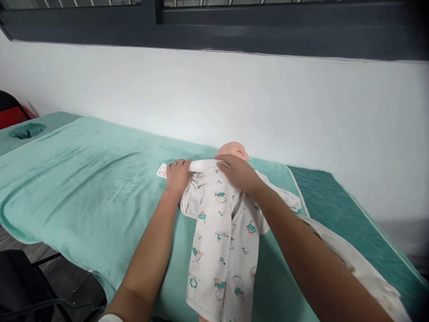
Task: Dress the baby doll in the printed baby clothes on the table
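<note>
I see soft, even daylight, quite bright on the white wall (301,103). Shadows are weak. The corners look darker, the edges bend, and the near forearms are slightly blurred.

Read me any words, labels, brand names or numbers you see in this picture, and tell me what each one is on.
None can be read.
The white baby suit on the doll carries only small cartoon prints, with no letters that can be made out.
The teal towel, the wall and the dark window frame show no writing.
</note>
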